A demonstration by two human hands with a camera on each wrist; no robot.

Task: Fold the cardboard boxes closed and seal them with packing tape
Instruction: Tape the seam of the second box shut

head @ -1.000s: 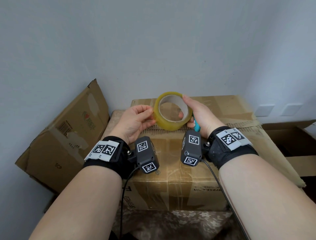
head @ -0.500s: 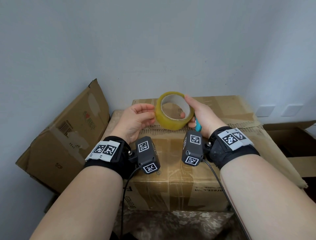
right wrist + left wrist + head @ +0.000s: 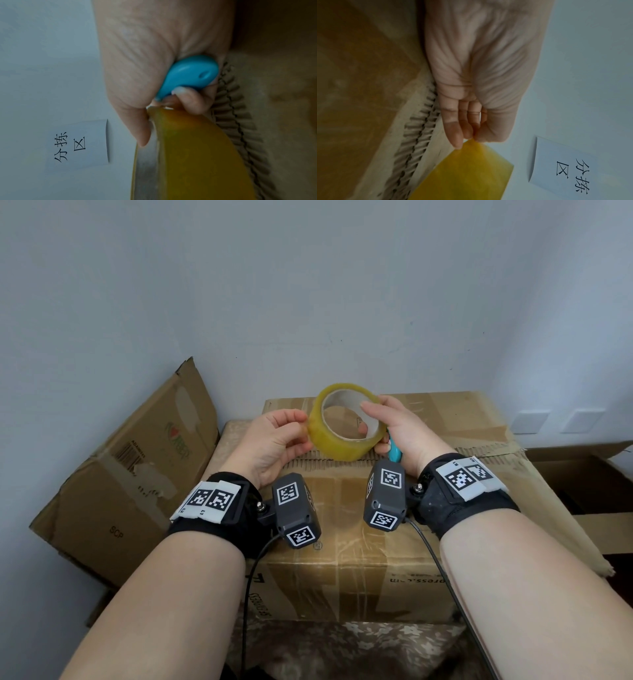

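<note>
A yellow packing tape roll (image 3: 344,440) is held upright just above the closed cardboard box (image 3: 342,549), near its far edge. My right hand (image 3: 364,416) grips the roll, thumb on the rim and fingers through the core. A blue cutter (image 3: 394,448) is tucked in the same palm and shows plainly as the blue cutter (image 3: 188,75) in the right wrist view. My left hand (image 3: 303,429) pinches the roll's outer layer on its left side; in the left wrist view the fingertips (image 3: 458,140) close on the yellow tape (image 3: 471,169). Torn corrugation (image 3: 445,457) runs across the box top.
A worn cardboard box (image 3: 130,474) leans against the left wall. An open box (image 3: 589,484) sits at the right. Another taped box (image 3: 445,412) lies behind the near one. A paper sign (image 3: 565,166) hangs on the wall ahead. Patterned cloth (image 3: 342,648) lies below the box front.
The roll has turned and tilted a little in my right hand. My left fingertips have shifted slightly on its left side. Both arms stay where they were.
</note>
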